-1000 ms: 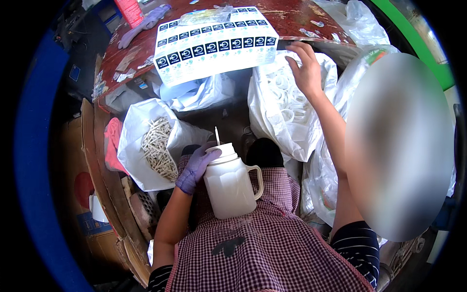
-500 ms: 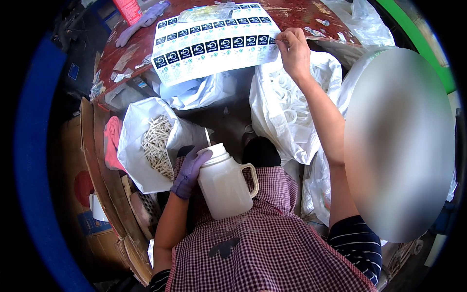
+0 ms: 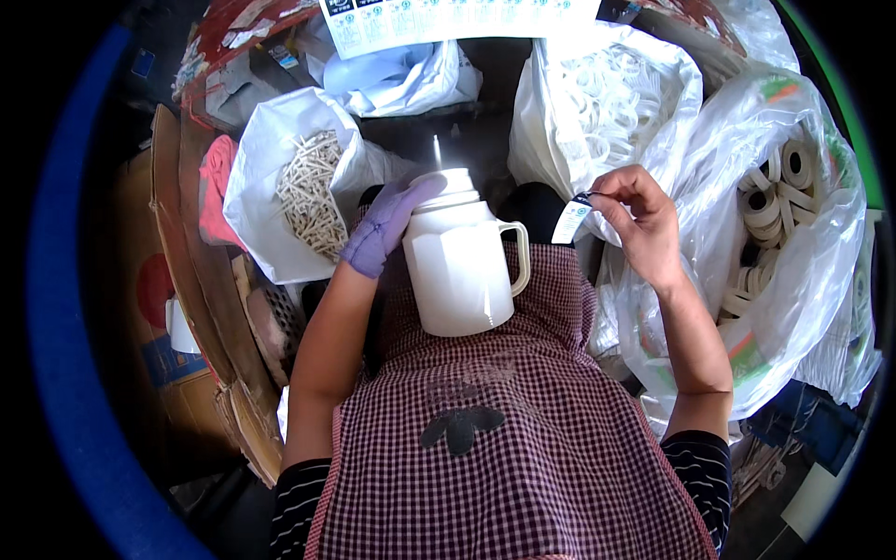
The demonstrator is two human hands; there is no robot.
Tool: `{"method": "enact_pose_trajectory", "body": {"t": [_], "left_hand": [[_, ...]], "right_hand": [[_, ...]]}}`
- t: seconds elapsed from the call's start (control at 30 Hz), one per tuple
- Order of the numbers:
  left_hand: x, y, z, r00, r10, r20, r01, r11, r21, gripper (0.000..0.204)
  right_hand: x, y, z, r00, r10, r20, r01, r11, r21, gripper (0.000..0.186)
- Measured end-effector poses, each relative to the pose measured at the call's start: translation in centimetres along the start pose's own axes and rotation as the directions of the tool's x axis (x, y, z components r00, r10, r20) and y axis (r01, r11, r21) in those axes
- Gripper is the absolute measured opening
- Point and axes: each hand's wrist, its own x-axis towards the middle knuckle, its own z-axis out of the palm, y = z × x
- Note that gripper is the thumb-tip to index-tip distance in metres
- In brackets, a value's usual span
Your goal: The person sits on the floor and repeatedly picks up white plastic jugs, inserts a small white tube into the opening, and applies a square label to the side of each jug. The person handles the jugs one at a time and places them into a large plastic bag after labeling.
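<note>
My left hand (image 3: 383, 229), in a purple glove, grips the neck of a white plastic jug (image 3: 455, 280) that stands upright over my lap, its handle to the right and a thin white rod (image 3: 436, 149) rising at the top. My bare right hand (image 3: 642, 224) pinches a small black-and-white label (image 3: 570, 220) right of the jug, apart from it. At the top of the view lies a sheet of the same labels (image 3: 457, 22).
A white bag (image 3: 252, 182) of small pale pieces is at left, beside pink cloth (image 3: 219, 210). At right are a sack (image 3: 532, 112) of white rings and a clear bag (image 3: 681, 345) holding rolls. A worn red table (image 3: 201, 70) spans behind, cardboard (image 3: 187, 280) at left.
My right hand has taken a label from the sheet and brought it down beside the jug. The view has tilted, so table and bags sit higher in the picture.
</note>
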Motion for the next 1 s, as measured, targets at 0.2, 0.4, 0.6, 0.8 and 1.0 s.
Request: {"method": "enact_pose_trajectory", "body": {"t": [0.2, 0.4, 0.6, 0.8, 1.0], "left_hand": [[-0.3, 0.1, 1.2, 0.994, -0.113, -0.007, 0.113, 0.993, 0.04, 0.068], [-0.5, -0.2, 1.4, 0.998, -0.031, 0.057, 0.032, 0.999, -0.012, 0.057], [0.2, -1.4, 1.7, 0.998, -0.05, 0.044, 0.051, 0.998, -0.028, 0.049], [0.4, -2.3, 1.5, 0.997, -0.047, 0.055, 0.048, 0.999, -0.019, 0.052], [0.3, -2.1, 1.6, 0.997, -0.048, 0.055, 0.049, 0.998, -0.025, 0.054]], "right_hand": [[-1.1, 0.2, 3.4, 0.994, 0.039, 0.106, -0.057, 0.984, 0.169, 0.025], [-1.9, -0.1, 6.2, 0.975, 0.03, 0.222, -0.078, 0.974, 0.211, 0.026], [-3.1, -0.2, 8.3, 0.919, 0.056, 0.391, -0.13, 0.978, 0.166, 0.025], [-3.7, 0.4, 9.1, 0.903, 0.032, 0.429, -0.08, 0.992, 0.094, 0.025], [-3.6, 0.1, 9.3, 0.868, 0.099, 0.487, -0.141, 0.989, 0.05, 0.026]]}}
